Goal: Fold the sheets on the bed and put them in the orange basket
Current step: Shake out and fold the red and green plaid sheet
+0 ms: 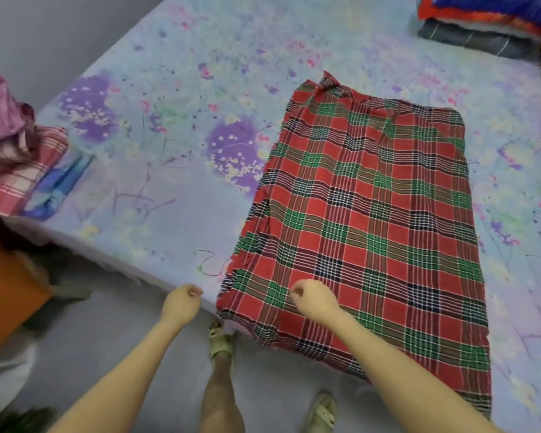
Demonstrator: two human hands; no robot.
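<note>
A red, green and navy plaid sheet [372, 214] lies folded flat in a long rectangle on the bed, its near end hanging over the bed's edge. My right hand [313, 298] hovers over the sheet's near left part with curled fingers, and no fabric is lifted. My left hand [181, 303] is a loose fist at the bed's edge, just left of the sheet, holding nothing I can see. The orange basket [7, 292] stands on the floor at the far left, partly cut off.
The bed [169, 120] has a pale blue and purple floral cover. A heap of pink, red-checked and blue cloths [19, 157] sits at its left edge. Folded blankets [487, 23] are stacked at the back right. My sandalled feet [221, 339] stand on the grey floor.
</note>
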